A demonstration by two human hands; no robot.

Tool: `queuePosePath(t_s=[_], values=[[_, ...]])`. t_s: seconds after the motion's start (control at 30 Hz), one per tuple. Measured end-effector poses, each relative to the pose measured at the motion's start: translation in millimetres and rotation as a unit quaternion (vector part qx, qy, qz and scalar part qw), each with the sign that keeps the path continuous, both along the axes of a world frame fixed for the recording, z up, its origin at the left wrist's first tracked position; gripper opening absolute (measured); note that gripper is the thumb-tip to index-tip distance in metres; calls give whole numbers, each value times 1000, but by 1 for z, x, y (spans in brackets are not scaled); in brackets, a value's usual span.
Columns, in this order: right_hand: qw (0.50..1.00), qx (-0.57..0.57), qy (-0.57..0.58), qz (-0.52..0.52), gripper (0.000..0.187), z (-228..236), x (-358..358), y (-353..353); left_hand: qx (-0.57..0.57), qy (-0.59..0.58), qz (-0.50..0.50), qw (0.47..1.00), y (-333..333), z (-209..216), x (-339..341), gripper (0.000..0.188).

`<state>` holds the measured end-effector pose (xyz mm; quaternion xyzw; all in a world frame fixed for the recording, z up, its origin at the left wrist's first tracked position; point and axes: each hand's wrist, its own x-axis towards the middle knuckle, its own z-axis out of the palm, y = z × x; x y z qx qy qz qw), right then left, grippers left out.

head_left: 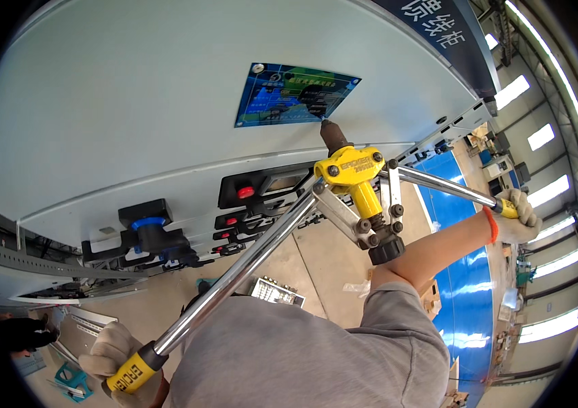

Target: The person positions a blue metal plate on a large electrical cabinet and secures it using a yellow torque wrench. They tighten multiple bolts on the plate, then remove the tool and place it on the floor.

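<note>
A long-armed lever riveter (350, 166) with a yellow head and chrome arms is spread wide in front of me. My left hand (115, 360), in a pale work glove, wraps round the yellow grip of its left arm. At the far right my right hand (520, 216), gloved with an orange cuff, closes on the other grip. The riveter's dark nose meets the lower right corner of a blue-green plate (289, 95) on a pale grey cabinet panel (132, 88). Round fastener heads show at the plate's other corners. Whether a rivet sits in the nose is hidden.
Black latches with red buttons (245, 192) and a black-and-blue handle (147, 228) line the cabinet's front. An open box of parts (276, 292) lies on the floor. A blue floor strip (462, 272) runs to the right. Another person (27, 334) is at the lower left.
</note>
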<state>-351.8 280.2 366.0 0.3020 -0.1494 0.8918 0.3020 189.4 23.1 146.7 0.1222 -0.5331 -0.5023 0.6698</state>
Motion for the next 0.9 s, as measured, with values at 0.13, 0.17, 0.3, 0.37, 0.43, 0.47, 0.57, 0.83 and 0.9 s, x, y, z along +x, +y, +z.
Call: queuePosePath(t_s=[0.13, 0.17, 0.3, 0.37, 0.43, 0.47, 0.57, 0.83, 0.9], values=[[997, -19, -38, -68, 42, -22, 1, -24, 21, 37, 62, 997, 23, -1, -3, 31], [996, -22, -49, -73, 45, -27, 0, -21, 52, 24, 98, 994, 25, 0, 1, 29], [998, -19, -40, -48, 49, -43, 3, -6, -100, -225, 489, 836, 10, -3, 11, 19], [998, -5, -32, -58, 49, -47, 4, -9, -149, -266, 553, 776, 5, 2, 12, 19], [998, 1, -32, -60, 48, -52, 0, -8, -105, -249, 574, 773, 10, 21, -5, 26], [998, -5, -35, -44, 48, -47, 2, -9, -28, -210, 558, 802, 9, 28, -11, 36], [998, -14, -62, -24, 46, -48, -2, 3, -74, -217, 528, 818, -1, 13, -9, 39], [993, 44, -17, -105, 47, -50, 12, 5, -79, -177, 447, 873, -40, 1, -17, 37], [992, 98, -14, -85, 46, -38, 19, 23, -81, -179, 437, 878, -44, -2, -23, 37]])
